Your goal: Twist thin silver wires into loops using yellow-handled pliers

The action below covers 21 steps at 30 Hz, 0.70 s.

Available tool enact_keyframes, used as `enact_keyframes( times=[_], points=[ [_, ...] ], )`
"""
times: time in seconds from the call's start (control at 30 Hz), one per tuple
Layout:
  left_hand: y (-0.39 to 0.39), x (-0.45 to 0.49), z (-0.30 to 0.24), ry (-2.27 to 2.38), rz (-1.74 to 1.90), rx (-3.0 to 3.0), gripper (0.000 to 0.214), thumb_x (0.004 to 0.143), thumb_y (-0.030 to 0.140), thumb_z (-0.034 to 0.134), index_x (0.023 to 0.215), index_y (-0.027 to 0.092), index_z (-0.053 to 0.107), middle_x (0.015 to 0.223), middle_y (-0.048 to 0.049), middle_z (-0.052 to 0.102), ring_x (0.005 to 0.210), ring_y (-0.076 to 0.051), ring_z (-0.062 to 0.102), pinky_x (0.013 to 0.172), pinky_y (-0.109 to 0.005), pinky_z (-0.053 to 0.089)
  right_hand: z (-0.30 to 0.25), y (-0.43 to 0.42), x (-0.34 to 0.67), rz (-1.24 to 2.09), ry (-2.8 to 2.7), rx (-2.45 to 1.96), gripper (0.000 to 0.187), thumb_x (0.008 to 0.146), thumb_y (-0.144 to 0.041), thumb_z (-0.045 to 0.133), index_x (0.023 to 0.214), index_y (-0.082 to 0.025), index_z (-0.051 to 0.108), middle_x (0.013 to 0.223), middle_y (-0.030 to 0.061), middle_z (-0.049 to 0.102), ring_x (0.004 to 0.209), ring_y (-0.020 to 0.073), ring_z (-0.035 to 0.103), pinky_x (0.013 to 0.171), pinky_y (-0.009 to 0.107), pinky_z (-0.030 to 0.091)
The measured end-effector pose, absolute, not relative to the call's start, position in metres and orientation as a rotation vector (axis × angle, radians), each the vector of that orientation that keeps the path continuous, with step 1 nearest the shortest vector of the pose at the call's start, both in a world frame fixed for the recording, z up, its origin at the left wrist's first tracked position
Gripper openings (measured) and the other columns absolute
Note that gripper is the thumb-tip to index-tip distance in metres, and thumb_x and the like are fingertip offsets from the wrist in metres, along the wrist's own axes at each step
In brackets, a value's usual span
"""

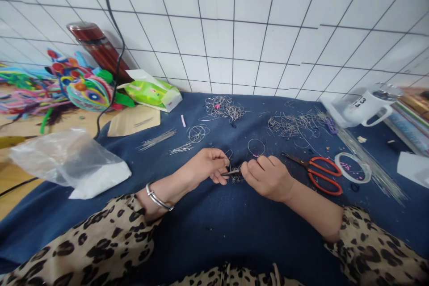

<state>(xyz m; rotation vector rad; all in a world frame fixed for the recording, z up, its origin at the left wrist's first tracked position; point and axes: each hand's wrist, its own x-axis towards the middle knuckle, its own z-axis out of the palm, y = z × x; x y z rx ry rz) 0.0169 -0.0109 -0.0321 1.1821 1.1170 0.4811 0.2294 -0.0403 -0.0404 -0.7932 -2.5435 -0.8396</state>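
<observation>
Near the middle of the blue cloth, my left hand [212, 165] pinches a thin wire piece, whose loop [229, 153] rises above the fingertips. My right hand [268, 178] is closed around a small dark-jawed pair of pliers [233, 172], with the handles hidden in the fist. The jaws point left and reach my left fingertips. Below the jaws lie several short wire bits [237, 179]. Just beyond my right knuckles is a wire ring [256, 147] with small pink beads at its lower edge.
Tangled wire [223, 108] and another wire heap [295, 125] lie farther back. Orange-handled scissors [323, 172], a bead dish [368, 173] and long straight wires [372, 165] are at right, near a white mug [365, 107]. A plastic bag [70, 156] sits at left.
</observation>
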Motion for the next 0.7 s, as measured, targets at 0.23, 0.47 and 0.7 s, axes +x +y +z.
enact_keyframes(
  times=[0.23, 0.47, 0.7],
  points=[
    [-0.011, 0.017, -0.029, 1.144, 0.522, 1.265, 0.017, 0.081, 0.03, 0.052, 0.078, 0.014, 0.052, 0.062, -0.0008, 0.061, 0.054, -0.013, 0.065, 0.047, -0.019, 0.044, -0.043, -0.042, 0.226, -0.87, -2.543, -0.878, 0.011, 0.085, -0.019, 0.047, 0.091, -0.019, 0.057, 0.067, -0.0002, 0.051, 0.062, 0.012, 0.038, 0.055, 0.031, 0.021],
    [-0.013, 0.014, -0.03, 1.147, 0.638, 1.587, 0.015, 0.085, 0.028, 0.046, 0.08, 0.015, 0.051, 0.069, 0.0, 0.062, 0.06, -0.012, 0.064, 0.055, -0.022, 0.048, -0.045, -0.046, 0.219, -0.643, -2.557, -1.095, 0.012, 0.085, -0.016, 0.045, 0.085, -0.017, 0.057, 0.067, 0.0017, 0.05, 0.066, 0.014, 0.039, 0.058, 0.031, 0.024],
    [-0.019, 0.013, -0.023, 1.208, 0.689, 2.146, 0.013, 0.087, 0.021, 0.042, 0.084, 0.018, 0.054, 0.076, 0.0014, 0.065, 0.069, -0.01, 0.061, 0.064, -0.022, 0.044, -0.05, -0.046, 0.216, -0.335, -2.549, -1.293, 0.011, 0.084, -0.021, 0.047, 0.077, -0.018, 0.056, 0.072, 0.0033, 0.052, 0.073, 0.0162, 0.044, 0.063, 0.029, 0.03]
  ],
)
